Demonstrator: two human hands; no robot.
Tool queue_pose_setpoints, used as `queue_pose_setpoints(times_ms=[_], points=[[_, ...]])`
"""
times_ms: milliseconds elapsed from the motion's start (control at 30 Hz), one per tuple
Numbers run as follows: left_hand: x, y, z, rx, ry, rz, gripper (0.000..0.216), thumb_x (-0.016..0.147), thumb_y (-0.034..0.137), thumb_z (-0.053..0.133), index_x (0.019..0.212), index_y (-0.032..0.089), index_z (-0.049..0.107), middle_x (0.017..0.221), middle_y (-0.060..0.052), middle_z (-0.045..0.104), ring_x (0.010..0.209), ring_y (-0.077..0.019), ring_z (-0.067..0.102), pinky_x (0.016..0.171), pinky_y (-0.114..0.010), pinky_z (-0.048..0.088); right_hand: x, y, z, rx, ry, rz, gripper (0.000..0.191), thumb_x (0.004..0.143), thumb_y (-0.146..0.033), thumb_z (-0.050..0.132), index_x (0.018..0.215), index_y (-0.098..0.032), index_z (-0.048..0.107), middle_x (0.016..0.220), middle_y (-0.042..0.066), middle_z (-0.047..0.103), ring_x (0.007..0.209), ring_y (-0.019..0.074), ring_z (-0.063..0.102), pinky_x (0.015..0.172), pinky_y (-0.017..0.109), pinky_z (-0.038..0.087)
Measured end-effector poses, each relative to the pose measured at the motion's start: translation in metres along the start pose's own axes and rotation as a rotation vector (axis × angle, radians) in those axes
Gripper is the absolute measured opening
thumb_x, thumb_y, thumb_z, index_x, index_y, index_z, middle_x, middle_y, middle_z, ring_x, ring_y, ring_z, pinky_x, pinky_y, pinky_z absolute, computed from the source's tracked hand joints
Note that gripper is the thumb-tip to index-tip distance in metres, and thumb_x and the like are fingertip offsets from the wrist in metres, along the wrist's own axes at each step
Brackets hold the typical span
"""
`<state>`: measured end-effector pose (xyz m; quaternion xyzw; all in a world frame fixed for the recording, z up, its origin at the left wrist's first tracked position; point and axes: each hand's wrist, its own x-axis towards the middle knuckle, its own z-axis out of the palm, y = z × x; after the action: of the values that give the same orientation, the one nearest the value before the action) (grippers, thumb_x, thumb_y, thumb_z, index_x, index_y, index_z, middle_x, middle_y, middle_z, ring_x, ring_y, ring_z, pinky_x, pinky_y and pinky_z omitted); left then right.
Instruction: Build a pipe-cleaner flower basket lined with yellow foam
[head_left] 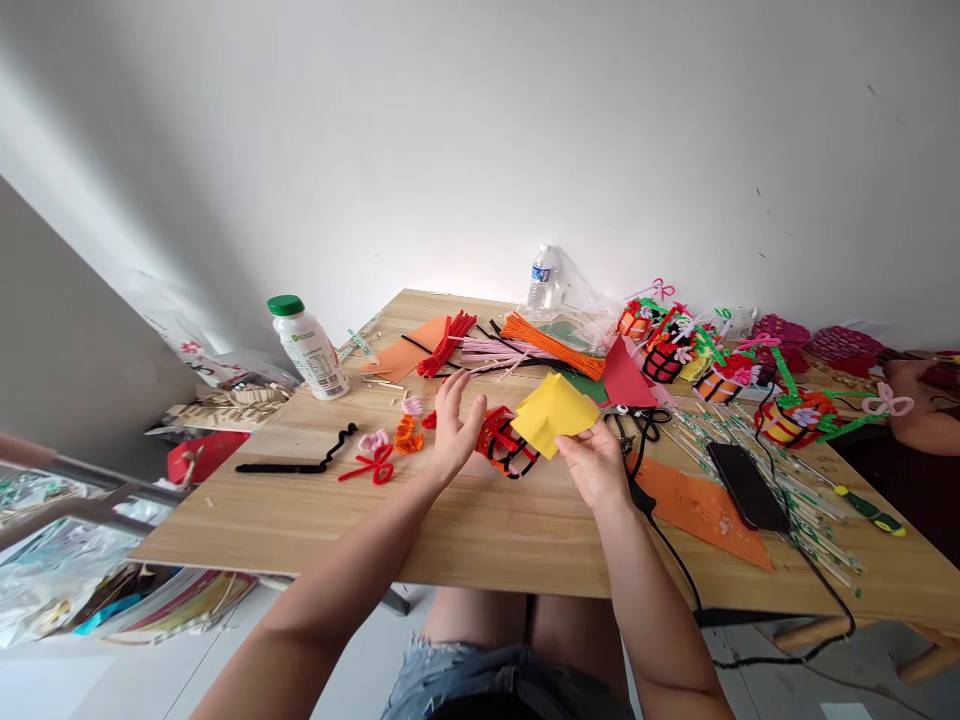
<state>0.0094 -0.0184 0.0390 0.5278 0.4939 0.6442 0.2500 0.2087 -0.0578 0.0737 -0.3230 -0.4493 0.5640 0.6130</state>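
My right hand (592, 465) pinches a folded yellow sheet (556, 410) by its lower right edge, holding it above the table. Fingers apart and raised, my left hand (456, 430) is empty. Between the two hands sits a small red and black basket-like piece (504, 440), partly hidden behind the yellow sheet. Left of my left hand lie a red pipe-cleaner bow (373, 468), an orange coiled pipe cleaner (407, 436) and pink curled ones (373, 441). A black pipe cleaner (289, 468) with one wavy end lies farther left.
Bundles of red (450, 345) and orange pipe cleaners (555, 343) lie at the back. A white bottle (309, 350) stands left, a water bottle (541, 278) behind. Right are finished baskets (720, 380), a phone (748, 485), cables, a screwdriver (870, 508) and another person's arm (919, 405).
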Motion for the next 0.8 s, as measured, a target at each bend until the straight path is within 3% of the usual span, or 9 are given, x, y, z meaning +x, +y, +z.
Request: queue_pose_setpoints(times_ms=[67, 133, 200, 267, 400, 567, 800], points=[[-0.006, 0.015, -0.006, 0.104, -0.225, 0.345, 0.039, 0.089, 0.054, 0.046, 0.103, 0.022, 0.066, 0.121, -0.009, 0.060, 0.124, -0.0261, 0.046, 0.107, -0.046, 0.031, -0.003, 0.003, 0.003, -0.079, -0.056, 0.036, 0.048, 0.061, -0.021, 0.080, 0.105, -0.022, 0.062, 0.097, 0.006, 0.074, 0.090, 0.0218, 0.070, 0.084, 0.036, 0.057], [-0.011, 0.027, -0.009, 0.184, -0.401, 0.440, 0.040, 0.090, 0.054, 0.045, 0.085, 0.021, 0.067, 0.097, -0.008, 0.066, 0.110, -0.0260, 0.053, 0.102, -0.046, 0.035, -0.006, 0.005, 0.006, -0.170, -0.143, 0.074, 0.046, 0.064, -0.021, 0.077, 0.107, -0.022, 0.061, 0.097, 0.006, 0.074, 0.087, 0.0214, 0.071, 0.083, 0.036, 0.057], [-0.016, 0.033, -0.009, 0.250, -0.414, 0.412, 0.040, 0.088, 0.054, 0.051, 0.075, 0.019, 0.065, 0.089, -0.008, 0.062, 0.100, -0.0254, 0.053, 0.098, -0.046, 0.037, -0.008, 0.006, 0.007, -0.228, -0.213, 0.083, 0.046, 0.068, -0.021, 0.074, 0.111, -0.023, 0.059, 0.100, 0.006, 0.073, 0.089, 0.0205, 0.070, 0.083, 0.036, 0.056], [-0.020, 0.035, -0.007, 0.218, -0.403, 0.349, 0.040, 0.086, 0.054, 0.053, 0.073, 0.018, 0.063, 0.097, -0.010, 0.057, 0.100, -0.0246, 0.051, 0.096, -0.044, 0.040, -0.010, 0.005, 0.008, -0.266, -0.250, 0.062, 0.046, 0.071, -0.023, 0.072, 0.114, -0.023, 0.057, 0.103, 0.006, 0.072, 0.090, 0.0198, 0.069, 0.083, 0.034, 0.056], [-0.022, 0.034, -0.003, -0.011, -0.554, 0.215, 0.040, 0.089, 0.053, 0.049, 0.077, 0.017, 0.063, 0.116, -0.012, 0.050, 0.112, -0.0232, 0.048, 0.098, -0.036, 0.043, -0.010, 0.000, 0.005, -0.373, -0.280, 0.000, 0.033, 0.081, -0.037, 0.065, 0.110, -0.021, 0.060, 0.100, 0.006, 0.070, 0.090, 0.0196, 0.067, 0.077, 0.030, 0.055], [-0.024, 0.031, -0.001, -0.088, -0.573, 0.167, 0.036, 0.090, 0.050, 0.050, 0.091, 0.017, 0.065, 0.131, -0.013, 0.043, 0.124, -0.0261, 0.043, 0.105, -0.039, 0.039, -0.009, 0.005, 0.005, -0.582, -0.102, -0.115, 0.035, 0.085, -0.051, 0.057, 0.078, -0.018, 0.062, 0.069, 0.002, 0.063, 0.065, 0.0156, 0.059, 0.058, 0.024, 0.049], [-0.027, 0.031, -0.001, -0.057, -0.481, 0.239, 0.029, 0.089, 0.046, 0.053, 0.098, 0.020, 0.063, 0.134, -0.013, 0.045, 0.128, -0.0271, 0.041, 0.109, -0.044, 0.033, -0.014, 0.016, 0.013, -0.550, 0.010, -0.198, 0.031, 0.086, -0.051, 0.055, 0.081, -0.020, 0.055, 0.069, 0.001, 0.063, 0.058, 0.0134, 0.056, 0.052, 0.023, 0.045]])
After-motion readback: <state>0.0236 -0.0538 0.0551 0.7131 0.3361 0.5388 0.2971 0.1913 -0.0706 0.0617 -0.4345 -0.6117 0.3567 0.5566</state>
